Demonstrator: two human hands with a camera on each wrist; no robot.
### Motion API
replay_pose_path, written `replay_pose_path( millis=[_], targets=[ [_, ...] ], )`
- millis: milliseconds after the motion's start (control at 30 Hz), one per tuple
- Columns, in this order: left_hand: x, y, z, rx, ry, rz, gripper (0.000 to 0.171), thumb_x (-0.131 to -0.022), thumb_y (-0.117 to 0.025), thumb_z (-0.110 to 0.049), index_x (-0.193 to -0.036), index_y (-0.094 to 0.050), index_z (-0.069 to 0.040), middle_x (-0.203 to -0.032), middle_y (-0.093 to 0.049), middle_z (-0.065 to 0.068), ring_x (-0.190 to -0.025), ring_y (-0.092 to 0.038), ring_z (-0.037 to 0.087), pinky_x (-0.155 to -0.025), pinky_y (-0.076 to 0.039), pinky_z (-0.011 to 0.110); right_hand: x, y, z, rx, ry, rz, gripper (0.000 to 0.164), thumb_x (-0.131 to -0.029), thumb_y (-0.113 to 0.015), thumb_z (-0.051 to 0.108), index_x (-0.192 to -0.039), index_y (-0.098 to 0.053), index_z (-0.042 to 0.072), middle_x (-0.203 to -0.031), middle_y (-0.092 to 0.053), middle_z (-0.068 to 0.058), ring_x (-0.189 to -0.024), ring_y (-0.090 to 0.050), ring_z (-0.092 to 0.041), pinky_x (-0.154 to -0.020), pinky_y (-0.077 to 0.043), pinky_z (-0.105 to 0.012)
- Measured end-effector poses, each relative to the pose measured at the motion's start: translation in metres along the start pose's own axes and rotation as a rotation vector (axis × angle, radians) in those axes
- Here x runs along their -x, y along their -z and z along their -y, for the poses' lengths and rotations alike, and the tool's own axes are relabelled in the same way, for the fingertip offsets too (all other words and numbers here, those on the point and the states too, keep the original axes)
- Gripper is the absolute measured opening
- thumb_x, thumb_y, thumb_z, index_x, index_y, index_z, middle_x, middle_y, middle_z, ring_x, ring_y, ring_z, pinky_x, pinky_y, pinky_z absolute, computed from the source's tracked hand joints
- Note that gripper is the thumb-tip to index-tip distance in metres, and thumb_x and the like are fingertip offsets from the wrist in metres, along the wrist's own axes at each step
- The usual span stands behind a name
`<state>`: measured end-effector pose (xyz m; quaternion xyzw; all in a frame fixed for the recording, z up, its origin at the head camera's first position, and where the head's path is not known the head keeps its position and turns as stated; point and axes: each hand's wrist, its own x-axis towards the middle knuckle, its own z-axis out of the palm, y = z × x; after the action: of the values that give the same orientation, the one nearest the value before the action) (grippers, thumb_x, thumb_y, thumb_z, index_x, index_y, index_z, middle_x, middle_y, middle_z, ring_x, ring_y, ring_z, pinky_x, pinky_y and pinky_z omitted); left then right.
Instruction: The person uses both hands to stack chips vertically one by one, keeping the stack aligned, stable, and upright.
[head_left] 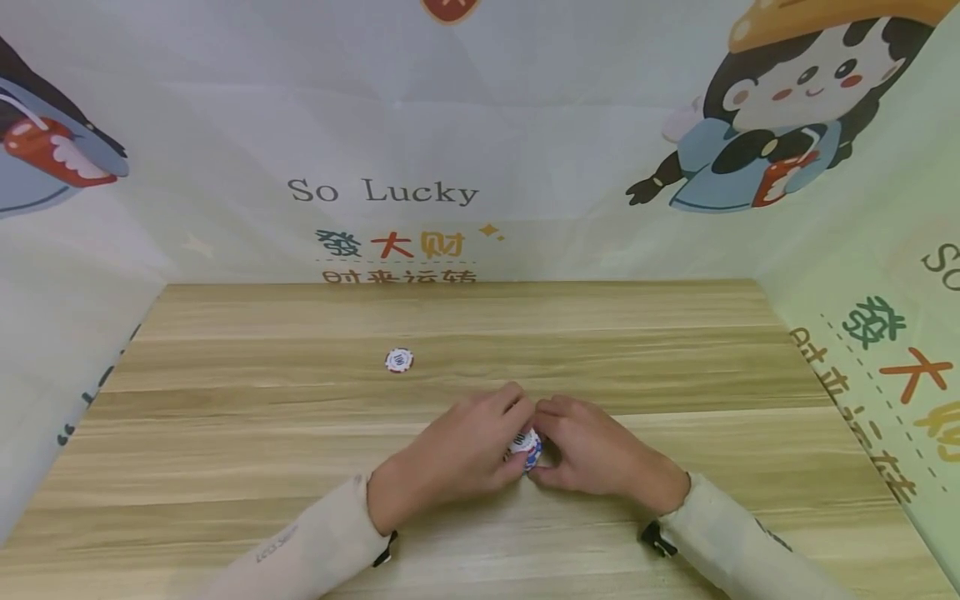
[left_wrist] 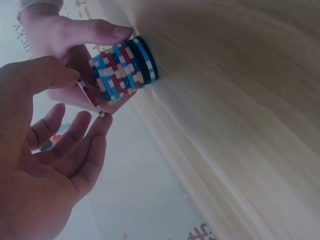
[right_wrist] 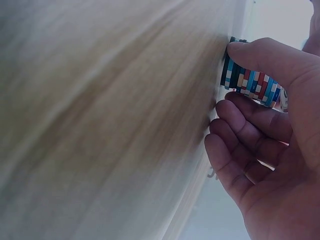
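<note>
A stack of poker chips point(left_wrist: 117, 70) with blue, red, white and tan edges and dark ones at its base stands upright on the table. My left hand point(head_left: 465, 442) pinches a single red-and-white poker chip point(left_wrist: 91, 97) between thumb and fingertip, tilted and just above the stack's top. My right hand point(head_left: 592, 446) holds the stack, its thumb on the near side. In the right wrist view the stack point(right_wrist: 255, 82) is partly covered by that thumb. From the head view, both hands hide much of the stack.
One red-and-white poker chip point(head_left: 399, 360) lies flat on the wooden table point(head_left: 247, 400), farther back and left of the hands. Printed cloth walls point(head_left: 555, 167) enclose the table's back and sides.
</note>
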<state>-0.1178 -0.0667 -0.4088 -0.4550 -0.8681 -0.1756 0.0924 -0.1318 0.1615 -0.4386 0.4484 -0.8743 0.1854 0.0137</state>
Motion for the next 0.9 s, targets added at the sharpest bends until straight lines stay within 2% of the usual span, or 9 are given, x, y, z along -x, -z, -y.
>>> replay_pose_path(
  millis=[300,900],
  targets=[
    [0.0,-0.0045,-0.0042,0.001,-0.016,-0.016,0.025,-0.093,-0.083,-0.017,-0.102,-0.061,-0.008,-0.104,-0.06,0.004,-0.08,-0.058,0.013,-0.073,-0.056,0.034,0.0004,-0.0012,0.0004,-0.001,-0.008,-0.001,0.03,-0.088,-0.09,0.027,-0.108,-0.076,0.009,-0.101,-0.071,0.003,-0.091,-0.066,-0.012,-0.08,-0.06,-0.033],
    [0.0003,-0.0052,-0.0059,0.02,0.011,0.005,0.026,-0.093,-0.084,-0.018,-0.104,-0.062,-0.009,-0.112,-0.063,0.006,-0.087,-0.063,0.015,-0.079,-0.059,0.035,-0.0003,-0.0004,0.0001,-0.002,-0.021,0.018,0.033,-0.087,-0.09,0.027,-0.111,-0.077,0.009,-0.102,-0.072,0.004,-0.091,-0.065,-0.012,-0.081,-0.06,-0.033]
  ],
)
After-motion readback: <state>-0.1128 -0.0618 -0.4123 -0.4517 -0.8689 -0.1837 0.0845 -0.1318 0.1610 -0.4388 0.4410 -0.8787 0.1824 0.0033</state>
